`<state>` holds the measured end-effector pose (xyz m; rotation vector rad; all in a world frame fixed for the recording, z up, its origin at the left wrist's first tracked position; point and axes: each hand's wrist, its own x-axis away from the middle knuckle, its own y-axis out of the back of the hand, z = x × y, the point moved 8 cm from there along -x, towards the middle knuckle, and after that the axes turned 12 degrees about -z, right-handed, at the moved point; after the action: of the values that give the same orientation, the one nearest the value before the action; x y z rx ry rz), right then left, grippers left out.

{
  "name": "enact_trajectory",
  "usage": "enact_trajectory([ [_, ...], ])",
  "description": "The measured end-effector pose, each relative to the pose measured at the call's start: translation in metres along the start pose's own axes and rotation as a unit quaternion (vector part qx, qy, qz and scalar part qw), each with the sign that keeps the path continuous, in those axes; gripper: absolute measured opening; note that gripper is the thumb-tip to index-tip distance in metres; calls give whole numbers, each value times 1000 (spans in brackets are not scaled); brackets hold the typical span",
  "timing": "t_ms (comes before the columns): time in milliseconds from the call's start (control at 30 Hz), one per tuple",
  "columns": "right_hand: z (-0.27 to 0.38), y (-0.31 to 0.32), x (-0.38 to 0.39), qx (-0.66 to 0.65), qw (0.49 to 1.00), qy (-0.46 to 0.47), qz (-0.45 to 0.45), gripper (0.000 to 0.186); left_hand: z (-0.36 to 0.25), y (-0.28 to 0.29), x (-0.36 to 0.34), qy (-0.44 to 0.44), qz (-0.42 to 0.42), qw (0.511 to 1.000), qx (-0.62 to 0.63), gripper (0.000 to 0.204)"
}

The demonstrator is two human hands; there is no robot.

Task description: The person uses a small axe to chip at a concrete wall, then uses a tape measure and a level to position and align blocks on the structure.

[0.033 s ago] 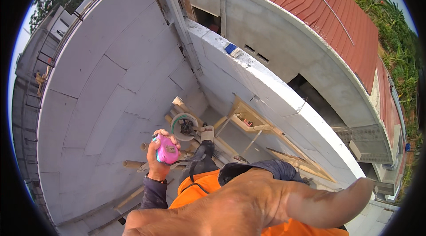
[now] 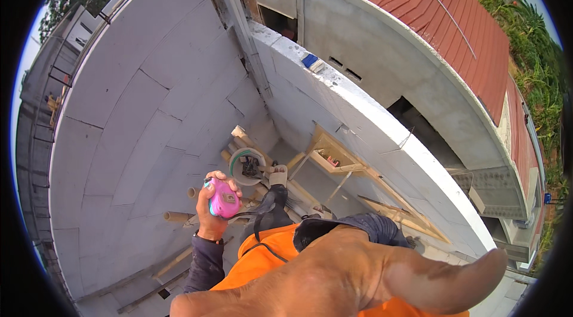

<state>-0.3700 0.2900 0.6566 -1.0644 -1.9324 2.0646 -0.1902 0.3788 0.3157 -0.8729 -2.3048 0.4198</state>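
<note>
My left hand (image 2: pixel 210 209) is closed around a rounded pink tape measure (image 2: pixel 225 200) with turquoise edges, a pale label and a black strap, held up at the left of my body. Very large and close, my right hand (image 2: pixel 334 272) fills the bottom of the view. Its thumb sticks out to the right, while the other fingers run out of the picture, so what they do is hidden. Nothing shows against the thumb. Behind both hands is my orange top (image 2: pixel 271 244) with dark sleeves.
A pale block wall (image 2: pixel 131 120) rises on the left; a lower wall (image 2: pixel 382 120) runs to the right, with a blue-and-white brush-like item (image 2: pixel 311 63) on top. Below stand a white bucket (image 2: pixel 234 175), wooden poles (image 2: pixel 177 217) and a timber frame (image 2: pixel 334 165). Beyond is a red roof (image 2: pixel 406 1).
The two pictures are nearly alike. My right hand and its thumb sit slightly lower and further right, and the tape measure slightly higher.
</note>
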Motion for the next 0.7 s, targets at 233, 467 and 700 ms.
enact_trajectory([
  [233, -4, 61, 23, 126, 979, -157, -16, 54, 8, 14, 4, 10, -7, 1000, 26, 38],
  [467, 19, 118, 83, 446, 812, -350, 139, 45, 8, 26, 10, 23, -8, 1000, 19, 36],
  [700, 25, 39, 60, 380, 876, -165, 248, 40, 19, 12, 17, 39, 7, 999, -17, 36],
])
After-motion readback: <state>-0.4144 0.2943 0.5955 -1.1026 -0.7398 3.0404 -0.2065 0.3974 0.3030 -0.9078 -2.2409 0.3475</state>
